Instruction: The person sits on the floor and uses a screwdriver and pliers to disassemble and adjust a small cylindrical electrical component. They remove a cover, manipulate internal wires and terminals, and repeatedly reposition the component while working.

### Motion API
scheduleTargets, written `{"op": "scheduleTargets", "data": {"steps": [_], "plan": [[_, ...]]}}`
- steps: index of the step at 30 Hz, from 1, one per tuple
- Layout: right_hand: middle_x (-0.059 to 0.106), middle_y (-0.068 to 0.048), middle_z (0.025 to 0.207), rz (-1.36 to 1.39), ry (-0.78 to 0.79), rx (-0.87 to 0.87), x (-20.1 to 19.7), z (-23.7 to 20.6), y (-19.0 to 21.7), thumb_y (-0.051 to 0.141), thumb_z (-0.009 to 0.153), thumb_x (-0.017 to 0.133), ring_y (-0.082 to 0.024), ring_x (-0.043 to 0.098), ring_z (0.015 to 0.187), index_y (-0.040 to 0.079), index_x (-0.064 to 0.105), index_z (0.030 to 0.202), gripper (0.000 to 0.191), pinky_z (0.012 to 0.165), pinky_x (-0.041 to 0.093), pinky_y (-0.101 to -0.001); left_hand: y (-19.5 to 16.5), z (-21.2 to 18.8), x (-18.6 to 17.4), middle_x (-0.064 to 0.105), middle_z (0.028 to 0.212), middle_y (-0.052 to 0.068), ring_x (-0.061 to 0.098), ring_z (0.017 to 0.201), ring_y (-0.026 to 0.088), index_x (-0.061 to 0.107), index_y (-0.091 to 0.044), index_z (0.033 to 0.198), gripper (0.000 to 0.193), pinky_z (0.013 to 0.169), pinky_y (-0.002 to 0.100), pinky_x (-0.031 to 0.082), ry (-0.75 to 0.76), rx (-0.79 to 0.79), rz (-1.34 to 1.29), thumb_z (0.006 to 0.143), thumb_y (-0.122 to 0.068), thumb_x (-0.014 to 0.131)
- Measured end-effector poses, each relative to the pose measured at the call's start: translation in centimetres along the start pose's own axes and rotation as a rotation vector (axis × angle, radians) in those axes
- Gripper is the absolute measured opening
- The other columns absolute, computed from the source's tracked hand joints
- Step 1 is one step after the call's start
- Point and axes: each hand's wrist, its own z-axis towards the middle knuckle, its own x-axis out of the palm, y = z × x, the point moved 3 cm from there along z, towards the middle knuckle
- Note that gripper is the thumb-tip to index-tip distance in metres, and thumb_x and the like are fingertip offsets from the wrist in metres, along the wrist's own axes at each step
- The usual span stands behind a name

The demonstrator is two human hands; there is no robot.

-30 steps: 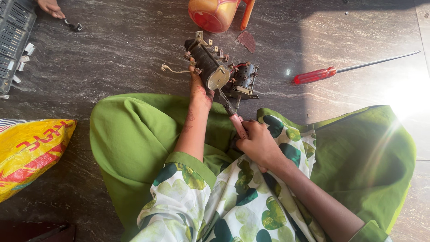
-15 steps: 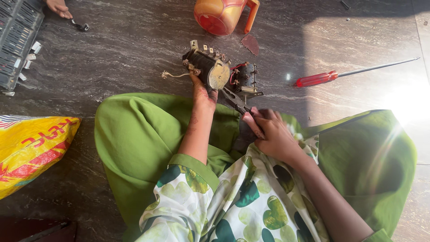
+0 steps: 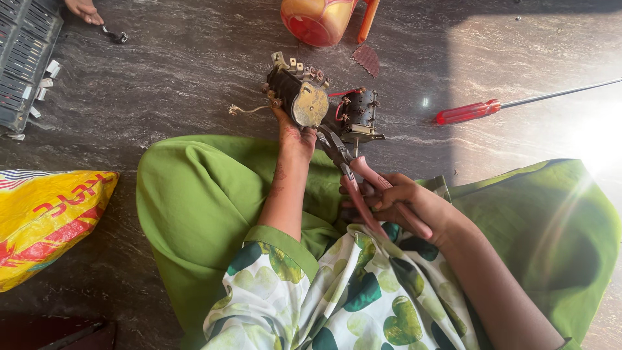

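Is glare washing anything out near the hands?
Head view: strong sun glare whitens the dark stone floor at far right, beside the red-handled screwdriver; the pink-handled pliers and dark metal switch assembly stay evenly lit and sharp.

dark stone floor (image 3: 194, 71), red screwdriver (image 3: 466, 113), yellow bag (image 3: 45, 220)

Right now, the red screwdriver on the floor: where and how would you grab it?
Probably by the red handle, the thick end of the screwdriver, coming from above. It lies flat on the stone floor, apart from other things, its thin metal shaft running off to the right. The right hand holds pliers, the left hand a dark switch part, so neither is free.
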Motion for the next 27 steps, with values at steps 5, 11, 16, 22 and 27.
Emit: {"op": "scheduleTargets", "data": {"steps": [5, 11, 16, 22, 27], "plan": [[0.057, -0.029, 0.14, 0.245, -0.041, 0.033, 1.8, -0.4, 0.5, -0.003, 0.073, 0.045, -0.047, 0.06, 0.129, -0.01, 0.038, 0.139, 0.067, 0.11, 0.047, -0.0609, 0.6, 0.4, -0.2, 0.064, 0.14, 0.001, 0.059, 0.129, 0.02, 0.059, -0.016, 0.14, 0.084, 0.11, 0.04, 0.047, -0.023, 0.01, 0.078, 0.087, -0.08, 0.054], [0.053, -0.031, 0.144, 0.248, 0.02, -0.003, 1.9, -0.3, 0.9, -0.001, 0.072, 0.043, -0.048, 0.058, 0.13, -0.009, 0.037, 0.144, 0.072, 0.109, 0.046, -0.06, 1.0, 0.9, 0.2, 0.064, 0.139, 0.0, 0.06, 0.129, 0.02, 0.058, -0.016, 0.14, 0.084, 0.111, 0.04, 0.047, 0.013, -0.001, 0.069, 0.084, -0.079, 0.056], [0.054, -0.031, 0.144, 0.183, 0.038, 0.004, 2.0, -0.5, 0.9, 0.002, 0.068, 0.043, -0.046, 0.059, 0.13, -0.005, 0.038, 0.147, 0.08, 0.107, 0.048, -0.0577, 0.8, 0.5, 0.3, 0.064, 0.139, 0.0, 0.06, 0.13, 0.019, 0.058, -0.016, 0.141, 0.084, 0.113, 0.039, 0.046, 0.018, 0.003, 0.059, 0.084, -0.078, 0.057], [0.057, -0.031, 0.142, 0.161, -0.027, 0.007, 1.8, -0.4, 0.6, 0.001, 0.068, 0.043, -0.045, 0.062, 0.125, -0.006, 0.037, 0.145, 0.077, 0.105, 0.051, -0.0549, 0.8, 0.1, 0.3, 0.064, 0.139, 0.0, 0.059, 0.131, 0.02, 0.056, -0.016, 0.141, 0.085, 0.114, 0.04, 0.046, 0.048, 0.022, 0.044, 0.083, -0.077, 0.06], [0.059, -0.027, 0.138, 0.204, 0.038, -0.034, 1.2, 0.2, 0.0, 0.002, 0.07, 0.045, -0.038, 0.066, 0.112, -0.009, 0.049, 0.141, 0.072, 0.1, 0.053, -0.0501, 0.6, -0.2, 0.9, 0.062, 0.141, 0.001, 0.059, 0.131, 0.02, 0.055, -0.016, 0.143, 0.088, 0.114, 0.043, 0.046, 0.079, 0.034, 0.039, 0.08, -0.079, 0.062]]}}
